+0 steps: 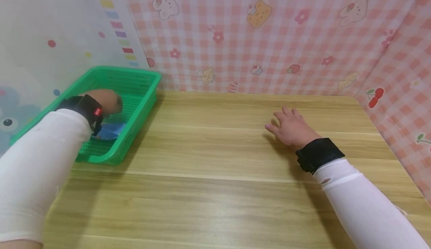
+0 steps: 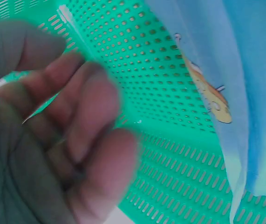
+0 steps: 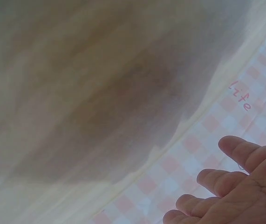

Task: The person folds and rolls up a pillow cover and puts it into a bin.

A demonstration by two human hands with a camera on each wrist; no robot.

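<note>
My left hand is inside a green plastic basket, above its perforated floor. In the left wrist view, the fingers are loosely curled with nothing between them. Beside that hand lies a thin, folded blue piece with a cartoon print, partly hidden by the wrist in the head view. It is seen larger at the right of the left wrist view. Over the right part of the wooden table, my right hand holds nothing, its fingers spread and relaxed.
The basket stands at the left of the wooden table, next to a pale wall with coloured dots. A pink checked wall covering with cartoon prints rises along the back edge and the right side.
</note>
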